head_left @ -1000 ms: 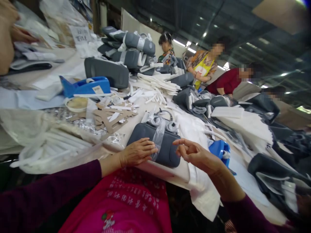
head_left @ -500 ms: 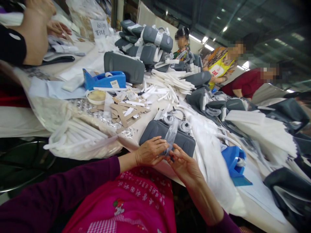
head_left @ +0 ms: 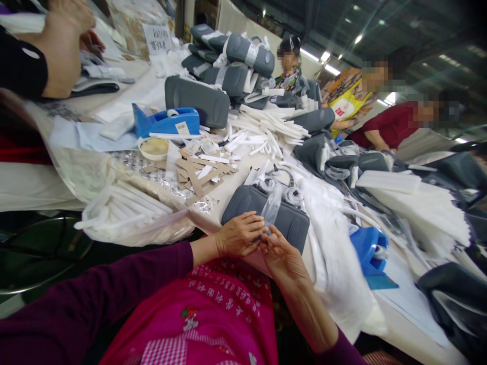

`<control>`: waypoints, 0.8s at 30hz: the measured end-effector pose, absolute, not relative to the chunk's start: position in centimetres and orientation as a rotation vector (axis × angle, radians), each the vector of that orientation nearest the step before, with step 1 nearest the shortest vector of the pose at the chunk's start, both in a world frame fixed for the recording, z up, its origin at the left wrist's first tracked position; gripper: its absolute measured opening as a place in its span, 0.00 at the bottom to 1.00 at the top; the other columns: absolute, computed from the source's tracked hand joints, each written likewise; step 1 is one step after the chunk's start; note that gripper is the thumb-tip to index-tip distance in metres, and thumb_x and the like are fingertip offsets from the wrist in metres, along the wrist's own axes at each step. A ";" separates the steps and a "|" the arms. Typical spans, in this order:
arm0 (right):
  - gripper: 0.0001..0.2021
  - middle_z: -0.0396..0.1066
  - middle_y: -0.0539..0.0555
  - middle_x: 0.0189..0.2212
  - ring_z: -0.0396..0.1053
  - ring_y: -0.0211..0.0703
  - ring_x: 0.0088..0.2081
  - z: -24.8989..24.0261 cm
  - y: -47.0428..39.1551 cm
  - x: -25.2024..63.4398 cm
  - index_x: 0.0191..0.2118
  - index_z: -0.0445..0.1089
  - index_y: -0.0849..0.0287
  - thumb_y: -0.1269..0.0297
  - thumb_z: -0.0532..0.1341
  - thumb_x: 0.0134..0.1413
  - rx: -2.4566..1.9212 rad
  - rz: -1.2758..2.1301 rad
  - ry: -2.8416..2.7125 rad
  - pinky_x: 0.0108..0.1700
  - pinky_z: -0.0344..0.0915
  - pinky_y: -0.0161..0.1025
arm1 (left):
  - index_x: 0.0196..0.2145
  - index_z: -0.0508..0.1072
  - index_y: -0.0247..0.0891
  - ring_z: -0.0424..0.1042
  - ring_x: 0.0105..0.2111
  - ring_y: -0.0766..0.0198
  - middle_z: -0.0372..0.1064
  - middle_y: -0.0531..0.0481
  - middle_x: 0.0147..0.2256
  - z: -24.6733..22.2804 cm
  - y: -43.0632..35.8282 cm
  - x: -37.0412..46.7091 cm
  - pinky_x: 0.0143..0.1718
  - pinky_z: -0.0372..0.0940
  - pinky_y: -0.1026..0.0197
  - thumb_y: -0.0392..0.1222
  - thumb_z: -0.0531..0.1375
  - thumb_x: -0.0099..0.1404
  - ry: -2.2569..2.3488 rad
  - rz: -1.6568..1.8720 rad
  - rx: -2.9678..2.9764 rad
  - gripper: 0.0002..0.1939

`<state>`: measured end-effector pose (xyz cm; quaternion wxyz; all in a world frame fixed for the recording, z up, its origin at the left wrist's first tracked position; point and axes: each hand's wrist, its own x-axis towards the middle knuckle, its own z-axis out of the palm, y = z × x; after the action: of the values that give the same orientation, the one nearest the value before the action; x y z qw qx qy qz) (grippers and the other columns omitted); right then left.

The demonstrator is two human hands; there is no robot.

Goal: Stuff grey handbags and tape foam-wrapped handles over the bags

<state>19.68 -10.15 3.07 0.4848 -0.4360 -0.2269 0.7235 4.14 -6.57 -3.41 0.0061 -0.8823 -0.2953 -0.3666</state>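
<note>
A dark grey bag point(head_left: 290, 226) lies at the table's near edge, with a strip of clear plastic wrap point(head_left: 272, 205) around its middle and plastic-wrapped parts point(head_left: 292, 195) along its far side. My left hand point(head_left: 241, 234) rests against the near edge of the bag, fingers stretched out and lying flat beside the strip. Close by, my right hand point(head_left: 281, 253) has its fingertips pinched at the strip's near end, almost touching the left fingers. What lies under the fingertips is partly hidden.
Blue tape dispensers point(head_left: 167, 121) point(head_left: 371, 253) stand to the left and right. Cardboard scraps point(head_left: 198, 175), white tubes point(head_left: 266, 124) and a pile of grey bags point(head_left: 243, 56) lie beyond. A co-worker's arm point(head_left: 61, 56) is at upper left; other people work at the back right.
My right fingertips have closed in toward my left hand at the strip's end. The whole view has shifted slightly; the bag stays in place.
</note>
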 end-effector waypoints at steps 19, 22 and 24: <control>0.15 0.63 0.45 0.15 0.58 0.35 0.20 5.1 -8.7 24.4 0.32 0.71 0.61 0.62 0.68 0.34 -1.669 1.558 -1.508 0.25 0.51 0.36 | 0.52 0.68 0.28 0.63 0.56 0.51 0.69 0.38 0.50 -3.5 -6.5 4.4 0.60 0.61 0.48 0.34 0.53 0.65 -0.871 -0.979 -2.659 0.18; 0.06 0.66 0.49 0.17 0.61 0.38 0.21 4.8 -7.3 24.5 0.24 0.71 0.61 0.63 0.64 0.38 -1.740 1.431 -1.755 0.26 0.53 0.37 | 0.52 0.68 0.28 0.64 0.56 0.52 0.69 0.37 0.50 -3.4 -6.5 4.5 0.59 0.62 0.48 0.33 0.53 0.65 -0.853 -0.977 -2.646 0.18; 0.04 0.65 0.49 0.16 0.60 0.37 0.21 4.8 -6.6 24.4 0.21 0.71 0.60 0.66 0.62 0.39 -1.763 1.309 -1.907 0.26 0.53 0.37 | 0.52 0.68 0.29 0.64 0.56 0.52 0.70 0.37 0.50 -3.3 -6.5 4.5 0.58 0.63 0.47 0.33 0.53 0.65 -0.854 -0.976 -2.639 0.18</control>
<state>24.43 -6.64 4.83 0.1164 -0.6021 -0.6513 0.4470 4.50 -6.49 -3.34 0.1006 -0.8930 -0.2889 -0.3302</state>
